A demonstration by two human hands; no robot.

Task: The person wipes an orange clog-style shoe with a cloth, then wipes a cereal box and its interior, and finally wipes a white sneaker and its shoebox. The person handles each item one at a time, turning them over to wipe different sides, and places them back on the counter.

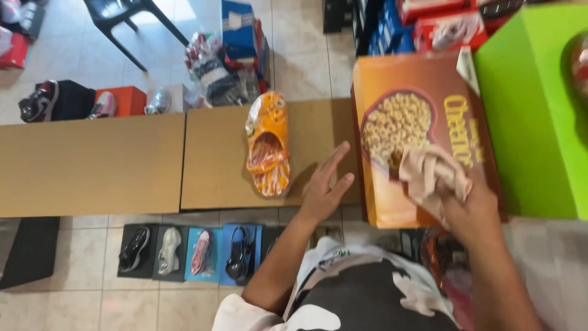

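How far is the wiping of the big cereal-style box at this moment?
In hand: the right hand presses a beige cloth on the orange box. The left hand rests flat on the brown table beside the orange clog. How much is already wiped cannot be told.

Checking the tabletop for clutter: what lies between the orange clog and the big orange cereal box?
In the head view, only the left hand, flat on the brown table, lies between the orange clog and the cereal box.

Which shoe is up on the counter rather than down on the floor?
The orange clog, wrapped in clear plastic, lying beside the left hand. The other shoes sit on boxes on the floor.
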